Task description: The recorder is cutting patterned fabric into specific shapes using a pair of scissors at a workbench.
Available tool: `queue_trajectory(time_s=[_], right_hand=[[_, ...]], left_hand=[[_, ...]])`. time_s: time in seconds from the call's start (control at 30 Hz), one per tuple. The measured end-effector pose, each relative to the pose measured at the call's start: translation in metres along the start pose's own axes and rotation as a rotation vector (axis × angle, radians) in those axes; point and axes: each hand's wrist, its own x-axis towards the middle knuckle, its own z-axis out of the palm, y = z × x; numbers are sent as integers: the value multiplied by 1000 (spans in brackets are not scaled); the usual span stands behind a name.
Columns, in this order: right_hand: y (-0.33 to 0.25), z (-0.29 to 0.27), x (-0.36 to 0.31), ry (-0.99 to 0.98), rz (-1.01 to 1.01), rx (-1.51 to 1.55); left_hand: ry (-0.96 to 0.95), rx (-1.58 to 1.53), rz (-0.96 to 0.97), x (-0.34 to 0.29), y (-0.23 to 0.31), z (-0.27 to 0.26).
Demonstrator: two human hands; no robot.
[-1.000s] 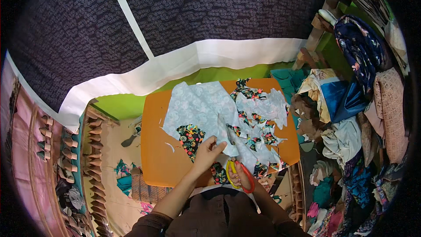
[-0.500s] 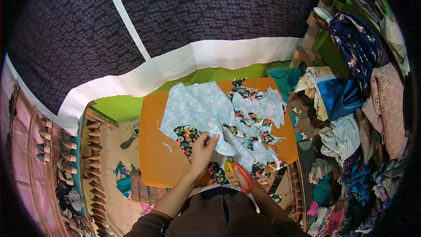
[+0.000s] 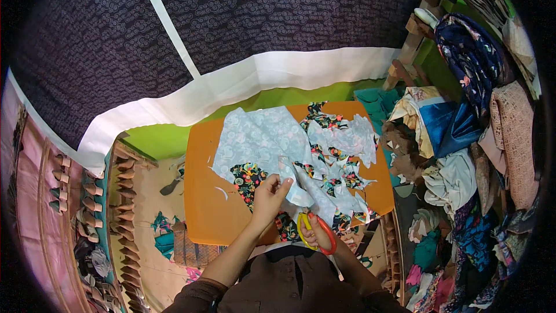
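My left hand [image 3: 270, 197] pinches a pale, shiny piece [image 3: 296, 192] together with the fabric under it, thumb on top. In my right hand [image 3: 315, 234] is a pair of scissors [image 3: 304, 225] with one yellow and one red handle, the handles spread apart. Their blades meet the lower edge of the pale piece and are mostly hidden there. Around both hands lies floral fabric, its pale wrong side [image 3: 260, 133] up on a large piece. Where it folds over, the black printed side [image 3: 249, 182] with coloured flowers shows.
Cut scraps [image 3: 347, 139] cover the right half of an orange table [image 3: 202, 220]. Heaped cloth [image 3: 452, 179] fills the right side. Racks of wooden shoe lasts [image 3: 124, 208] stand at left. A dark patterned curtain [image 3: 278, 17] hangs beyond the table.
The scissor handles have spread a little wider in my right hand. My left hand stays in nearly the same place, still pinching the pale piece.
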Motion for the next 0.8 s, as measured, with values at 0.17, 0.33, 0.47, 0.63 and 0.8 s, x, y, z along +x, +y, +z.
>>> queue_trajectory(time_s=[0.17,0.33,0.47,0.63,0.8], right_hand=[[-3,-1,-1,13,29,-53],[19,-17,9,-24,40,141],[8,-11,5,-76,-44,59],[-6,-4,-2,-9,-53,-10],[-11,-5,-7,15,-32,-42]], left_hand=[[-66,-25,-1,3,-4,-5],[-160,97,14,0,10,-3],[-161,101,3,1,8,-5],[-163,93,-5,2,6,-7],[-180,52,-8,0,12,-8]])
